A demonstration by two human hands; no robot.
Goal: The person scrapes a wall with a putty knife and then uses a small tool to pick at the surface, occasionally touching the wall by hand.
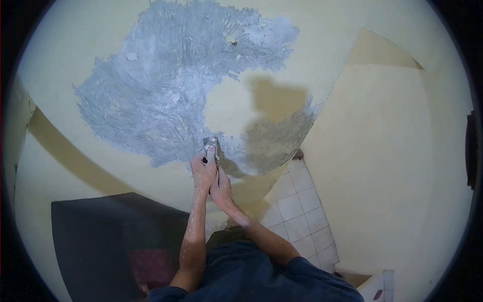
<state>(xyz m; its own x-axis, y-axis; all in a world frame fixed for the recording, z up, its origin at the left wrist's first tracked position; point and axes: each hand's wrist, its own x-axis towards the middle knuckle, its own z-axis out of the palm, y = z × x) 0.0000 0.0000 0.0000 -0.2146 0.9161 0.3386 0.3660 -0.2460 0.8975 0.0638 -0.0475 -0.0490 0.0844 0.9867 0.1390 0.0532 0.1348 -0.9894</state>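
A scraper (210, 141) with a flat metal blade is pressed to the wall at the lower edge of a large grey patch (151, 95), where the cream paint is off. My left hand (203, 172) is closed around the scraper near its blade, thumb stretched along it. Just below and to the right, my right hand (221, 190) is closed around what seems to be the handle, mostly hidden by my fingers. Pale flecks of dust cover both forearms. Right of the blade, an island of cream paint (226, 103) stands inside the bared area.
A dark, glossy panel (95, 241) is at the lower left. White tiles (297, 206) run along the lower right, beside a cream wall (382, 166) that meets this one at a corner. A small fixture (233, 41) sits in the upper patch. Shadows fall across the wall.
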